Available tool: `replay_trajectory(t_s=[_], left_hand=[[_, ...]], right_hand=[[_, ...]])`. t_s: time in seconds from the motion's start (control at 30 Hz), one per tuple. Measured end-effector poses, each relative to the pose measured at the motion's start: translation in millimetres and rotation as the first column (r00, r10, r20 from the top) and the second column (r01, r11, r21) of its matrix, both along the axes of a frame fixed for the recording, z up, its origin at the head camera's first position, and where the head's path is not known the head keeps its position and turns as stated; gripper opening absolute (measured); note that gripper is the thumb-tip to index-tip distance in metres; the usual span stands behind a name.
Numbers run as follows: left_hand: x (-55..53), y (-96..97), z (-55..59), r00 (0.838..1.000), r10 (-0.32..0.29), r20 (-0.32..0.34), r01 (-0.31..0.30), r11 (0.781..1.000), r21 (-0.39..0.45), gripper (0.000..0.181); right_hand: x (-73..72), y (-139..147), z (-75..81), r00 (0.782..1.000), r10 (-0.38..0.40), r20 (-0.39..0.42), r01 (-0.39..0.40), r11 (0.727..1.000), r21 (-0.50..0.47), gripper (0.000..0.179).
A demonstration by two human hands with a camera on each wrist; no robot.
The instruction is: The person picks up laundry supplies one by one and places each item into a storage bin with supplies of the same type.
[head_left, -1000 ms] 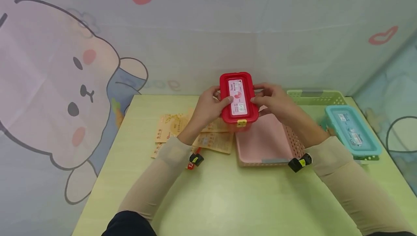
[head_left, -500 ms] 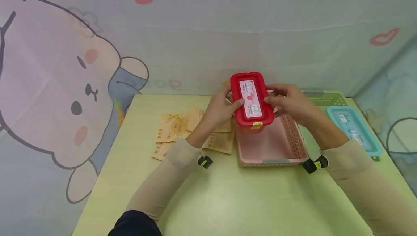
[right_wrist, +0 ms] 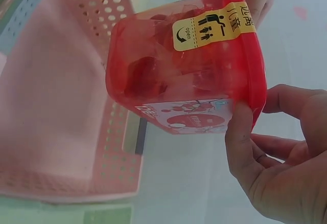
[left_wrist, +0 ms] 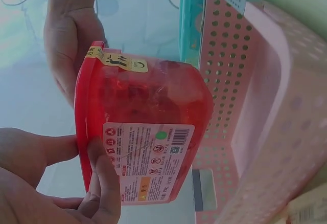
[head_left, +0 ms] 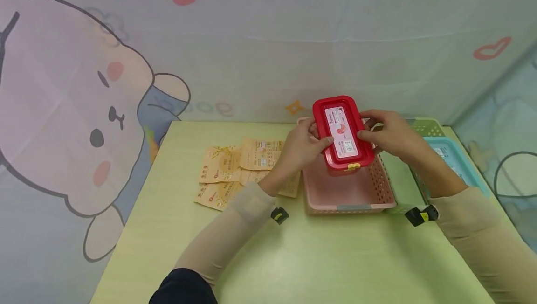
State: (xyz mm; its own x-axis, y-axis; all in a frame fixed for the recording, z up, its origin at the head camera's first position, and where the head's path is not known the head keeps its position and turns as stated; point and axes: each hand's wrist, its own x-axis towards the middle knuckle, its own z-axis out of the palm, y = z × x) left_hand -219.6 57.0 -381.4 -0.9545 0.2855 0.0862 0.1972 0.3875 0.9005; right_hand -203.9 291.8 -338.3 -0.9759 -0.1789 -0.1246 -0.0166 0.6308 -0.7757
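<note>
A red lidded plastic box, see-through below the lid with red contents, is held up over the pink basket. My left hand grips its left side, thumb on the lid. On the opposite side my right hand pinches the lid's rim. In the left wrist view, a printed white label covers one side of the box. A yellow sticker crosses from lid to body in the right wrist view, its seal looking unbroken. Beneath the box, the basket's visible floor is bare.
Several tan sachets lie overlapping on the table left of the basket. To the right stands a green basket, with a teal-lidded box partly hidden by my right forearm. A printed curtain hangs behind the table.
Both hands have carried the red box to the right, from above the sachets and basket edge to over the pink basket. More of the sachets now shows.
</note>
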Motion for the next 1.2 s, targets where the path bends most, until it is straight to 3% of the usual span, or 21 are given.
replay_trajectory(t_s=[0.27,0.57,0.93,1.2], left_hand=[[3.3,13.8,5.2,1.0,-0.027,0.0,0.027,1.0,0.0,0.055],[-3.0,32.7,4.3,0.999,-0.043,-0.024,0.042,0.999,-0.02,0.052],[-4.6,55.5,6.2,0.992,-0.121,-0.024,0.122,0.99,0.066,0.052],[-2.3,76.4,8.0,0.99,-0.142,0.017,0.14,0.987,0.083,0.049]], right_hand=[[0.4,15,-1.3,1.0,-0.005,-0.013,0.006,0.999,0.052,0.065],[6.3,36,3.3,1.0,-0.002,-0.025,0.004,0.998,0.064,0.066],[14.4,60,8.8,0.996,-0.061,-0.066,0.067,0.993,0.092,0.066],[21.9,78,14.3,0.993,-0.099,-0.071,0.107,0.986,0.125,0.069]])
